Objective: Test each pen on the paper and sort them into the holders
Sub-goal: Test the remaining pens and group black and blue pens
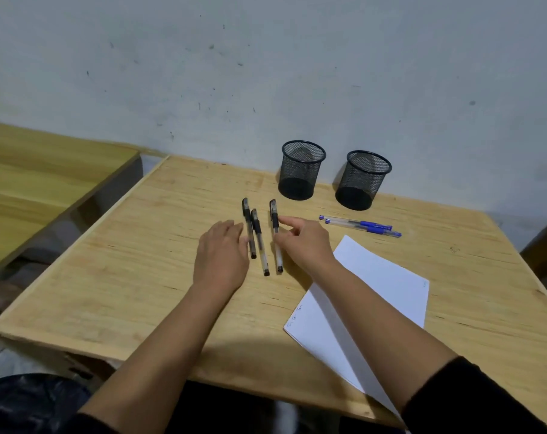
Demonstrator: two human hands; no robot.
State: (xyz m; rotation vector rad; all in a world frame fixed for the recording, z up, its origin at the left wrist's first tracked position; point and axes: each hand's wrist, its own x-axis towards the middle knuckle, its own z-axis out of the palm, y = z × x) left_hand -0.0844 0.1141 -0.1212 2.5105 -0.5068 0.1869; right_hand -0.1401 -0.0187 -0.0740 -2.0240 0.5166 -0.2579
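3 black capped gel pens [261,242] side by side mid-table | 2 blue gel pens [359,225] near 2 black mesh holders [301,170] | 1 white paper sheet [381,286] under right forearm | left hand [220,256] flat, fingers relaxed beside leftmost black pen | right hand [301,241] fingertips touching rightmost black pen, grip unclear

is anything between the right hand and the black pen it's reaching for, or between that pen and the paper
Nothing visible does. The right hand already touches the rightmost black pen with its fingers. The paper lies just right of it on the table, and only that hand's own forearm lies across the sheet.
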